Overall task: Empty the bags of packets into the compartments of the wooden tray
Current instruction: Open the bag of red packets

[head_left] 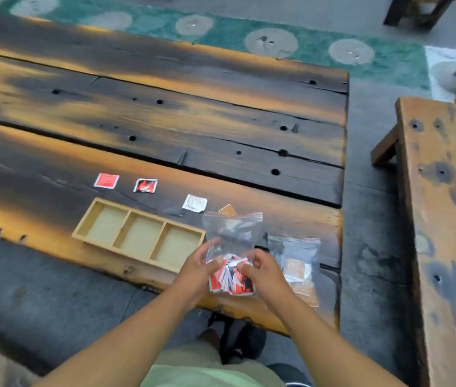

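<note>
Spanning outdoor floor: scorched plank table, bench beside.

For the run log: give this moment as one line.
both hands hold bag of red packets | tray compartments empty | second bag on table

A clear zip bag with a red seal strip is held upright at the table's near edge, its lower half packed with red, black and white packets. Just to its right a second clear bag, holding brown and white packets, is laid flat on the table. To the left, a pale wooden tray with three rectangular compartments in a row is set at a slant, all three seen bare.
</note>
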`<state>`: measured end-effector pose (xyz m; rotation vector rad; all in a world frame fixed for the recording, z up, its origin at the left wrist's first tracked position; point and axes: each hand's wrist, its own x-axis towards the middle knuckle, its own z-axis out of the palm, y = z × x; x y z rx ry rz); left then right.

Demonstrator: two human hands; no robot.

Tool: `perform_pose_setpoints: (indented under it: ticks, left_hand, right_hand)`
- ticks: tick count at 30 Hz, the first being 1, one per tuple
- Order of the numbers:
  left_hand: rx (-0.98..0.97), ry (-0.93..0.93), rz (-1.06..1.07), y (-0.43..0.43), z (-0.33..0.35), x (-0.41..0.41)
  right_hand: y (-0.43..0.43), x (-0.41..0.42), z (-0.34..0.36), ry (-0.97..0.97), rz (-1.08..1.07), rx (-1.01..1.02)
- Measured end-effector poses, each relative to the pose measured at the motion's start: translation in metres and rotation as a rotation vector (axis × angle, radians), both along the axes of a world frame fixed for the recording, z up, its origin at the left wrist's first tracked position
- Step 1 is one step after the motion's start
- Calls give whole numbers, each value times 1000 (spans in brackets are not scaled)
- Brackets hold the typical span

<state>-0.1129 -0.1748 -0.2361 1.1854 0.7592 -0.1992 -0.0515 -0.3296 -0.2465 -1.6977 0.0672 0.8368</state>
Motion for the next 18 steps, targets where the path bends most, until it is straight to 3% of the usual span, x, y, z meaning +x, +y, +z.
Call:
perform_pose_setpoints:
  ticks: [8,18]
  left_hand:
    - [-61,8,161,38,22,-37]
    - [-125,-28,202,133,23,-83]
  right_hand:
    - [48,-17,11,74,43,118]
    - [152,-52,15,39,56,92]
